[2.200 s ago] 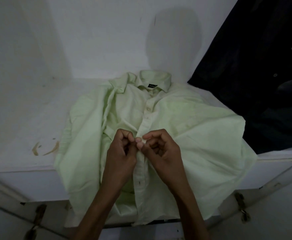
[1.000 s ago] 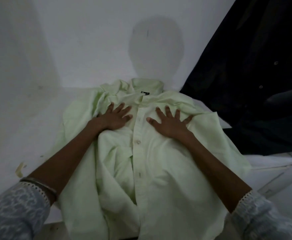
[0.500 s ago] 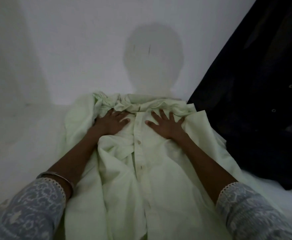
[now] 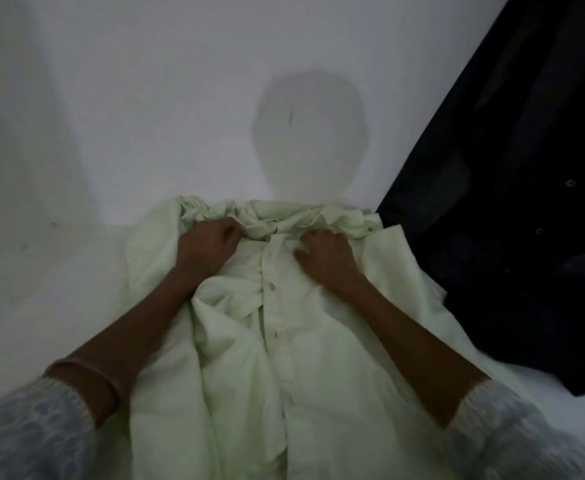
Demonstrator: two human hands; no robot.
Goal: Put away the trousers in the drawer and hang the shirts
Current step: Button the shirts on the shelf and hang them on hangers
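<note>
Across the middle of the white table (image 4: 59, 289), from its far edge against the white wall (image 4: 145, 98) down to the near edge, lies a pale green cotton button-front shirt (image 4: 318, 358), front side up, its placket running toward the camera with a few small buttons showing. Its lower hem is cut off by the bottom of the frame, and the collar end is bunched into a crumpled ridge along the far edge, so the collar itself cannot be made out. A rounded grey shadow (image 4: 310, 140) falls on the wall just above that ridge.

Over the right edge of the table hangs a dark navy garment (image 4: 512, 202) with small round buttons; it is cut off by the top and right of the frame, and the dim light hides its shape, so what kind of garment it is stays unclear. Its lower part touches the shirt's right side.

Both forearms reach out from pale patterned lace-edged sleeves (image 4: 31, 434), which are blurred at the bottom corners. The left hand (image 4: 208, 247) is closed on the bunched cloth left of the placket, fingers curled into the fold. The right hand (image 4: 325, 254) is closed on the cloth right of the placket, its fingertips hidden under the ridge. A thin bangle (image 4: 86, 367) sits on the left wrist.
</note>
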